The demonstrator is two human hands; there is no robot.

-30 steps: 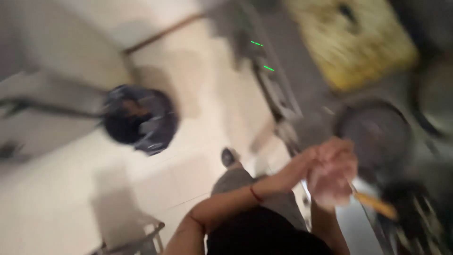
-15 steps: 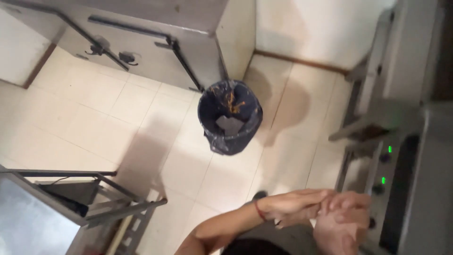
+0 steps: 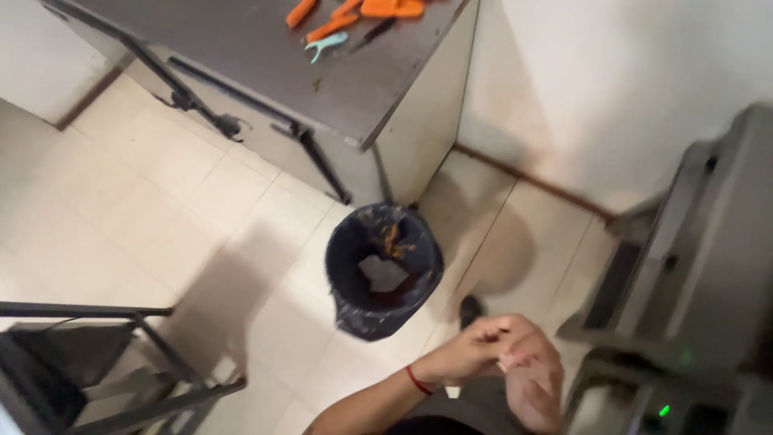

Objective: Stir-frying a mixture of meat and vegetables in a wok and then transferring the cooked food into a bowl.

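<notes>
Below, at the far left, a dark metal frame (image 3: 105, 354) was seen standing on the pale tiled floor (image 3: 121, 217). Further up, a steel-topped counter (image 3: 322, 72) was set against the wall, and on its top orange carrot pieces (image 3: 354, 12), a pale green peeler (image 3: 326, 44) and a dark-handled knife (image 3: 372, 34) were laid near one another at the far edge. At the foot of that counter, just beside its corner, a bin lined with a black bag (image 3: 384, 278) was placed on the floor; orange scraps and a pale scrap were seen inside it.

Lower and to the right of the bin, the two hands were brought together over the floor, near the bin's rim but apart from it. The left hand (image 3: 475, 350), with a red band (image 3: 416, 380) worn at the wrist, was laid against the right hand (image 3: 535, 387), and the fingers were curled into one another. Whether anything was pinched between them could not be told, since the fingertips were blurred and something pale there was too small to be made out. A dark shoe (image 3: 469, 310) was seen on the tiles just above the hands.

At the right edge, a grey metal appliance (image 3: 692, 266) was stood against the wall, and a small green light (image 3: 664, 411) was lit on its front.
</notes>
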